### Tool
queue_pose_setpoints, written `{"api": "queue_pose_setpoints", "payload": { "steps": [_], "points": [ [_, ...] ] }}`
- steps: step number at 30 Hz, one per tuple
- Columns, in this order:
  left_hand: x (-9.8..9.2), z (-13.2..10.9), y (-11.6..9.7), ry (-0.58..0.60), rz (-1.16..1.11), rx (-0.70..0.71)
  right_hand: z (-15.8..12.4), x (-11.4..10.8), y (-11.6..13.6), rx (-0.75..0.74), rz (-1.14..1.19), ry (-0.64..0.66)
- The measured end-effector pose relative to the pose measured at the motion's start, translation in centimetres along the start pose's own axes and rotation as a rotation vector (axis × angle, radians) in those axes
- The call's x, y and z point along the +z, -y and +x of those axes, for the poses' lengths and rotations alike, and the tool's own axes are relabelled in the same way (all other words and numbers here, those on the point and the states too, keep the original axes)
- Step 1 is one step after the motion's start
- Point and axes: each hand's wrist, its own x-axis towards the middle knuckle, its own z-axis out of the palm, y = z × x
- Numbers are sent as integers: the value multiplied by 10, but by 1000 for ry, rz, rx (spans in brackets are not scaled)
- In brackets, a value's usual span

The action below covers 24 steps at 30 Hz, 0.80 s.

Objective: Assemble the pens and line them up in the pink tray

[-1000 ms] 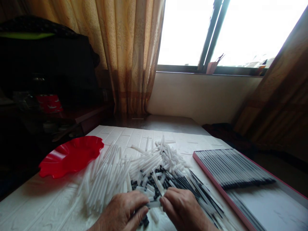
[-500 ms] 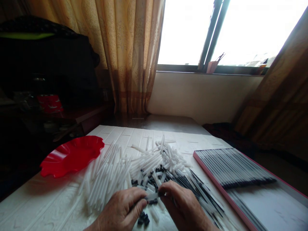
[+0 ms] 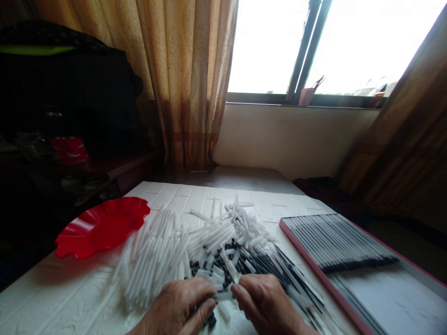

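My left hand [image 3: 178, 309] and my right hand [image 3: 263, 302] meet at the near edge of the table, fingers pinched on the two ends of one short white pen tube [image 3: 224, 296]. A few small black caps [image 3: 210, 320] lie under my left fingertips. Just beyond my hands spreads a heap of white pen tubes [image 3: 164, 253] mixed with black parts [image 3: 230, 260]. Thin black-tipped refills [image 3: 293, 284] fan out to the right of my right hand.
A red scalloped plastic dish [image 3: 101, 226] sits at the table's left. A pink-edged flat box [image 3: 352, 260] with a row of finished pens lies at the right. The table has a white brick-pattern cover [image 3: 63, 298]. Curtains and a window stand behind.
My hands drew together a little and dropped lower; the pinched tube stays between them. The pile and the dish have not moved.
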Motion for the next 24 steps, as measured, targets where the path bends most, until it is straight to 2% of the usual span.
{"api": "queue_pose_setpoints", "payload": {
  "steps": [10, 16, 24],
  "points": [
    [-6, 1, 3, -30, -44, -68, 5, -13, 10, -13, 145, -92],
    [-6, 3, 1, -34, -32, -39, 4, -13, 8, -70, 66, -99],
    [-2, 0, 1, -7, -8, 16, 2, -8, 7, -42, -90, -47]
  ]
}}
